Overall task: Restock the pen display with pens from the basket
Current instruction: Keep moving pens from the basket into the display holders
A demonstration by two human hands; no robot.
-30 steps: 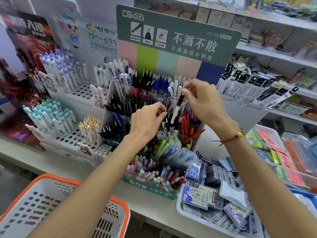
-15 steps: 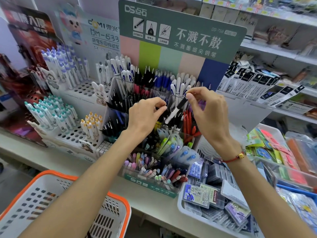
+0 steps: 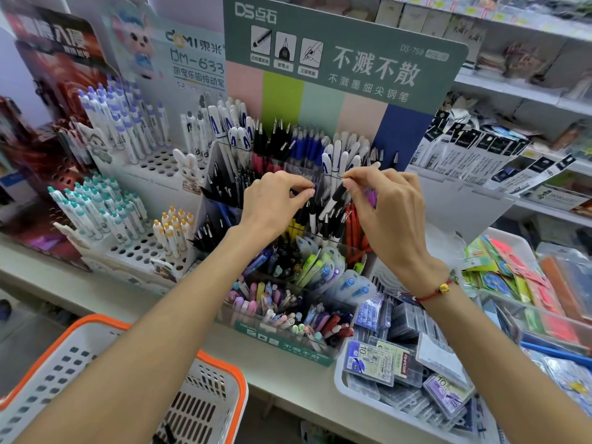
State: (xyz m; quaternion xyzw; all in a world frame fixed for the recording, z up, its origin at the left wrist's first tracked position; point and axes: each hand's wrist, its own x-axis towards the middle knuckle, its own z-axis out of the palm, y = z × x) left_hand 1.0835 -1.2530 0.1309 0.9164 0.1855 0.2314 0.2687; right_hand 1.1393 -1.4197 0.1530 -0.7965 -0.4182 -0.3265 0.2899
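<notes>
A tiered clear pen display (image 3: 282,342) under a green header card stands on the counter, its compartments packed with pens. My right hand (image 3: 387,213) pinches the top of a white pen with a black grip (image 3: 334,198), tilted, its lower end among the black and white pens of a middle compartment. My left hand (image 3: 272,203) hovers beside it with thumb and forefinger pinched on the top of another pen in that compartment. The white basket with an orange rim (image 3: 205,395) sits at the lower left.
White peg racks (image 3: 141,248) with blue, teal and yellow capped pens stand to the left. A white tray of boxed refills (image 3: 349,390) lies at the lower right, with bins of coloured stationery beyond. Shelves of packaged goods fill the back right.
My right hand has lowered the white and black pen into the middle compartment. My left hand has moved slightly up and right, closer to it.
</notes>
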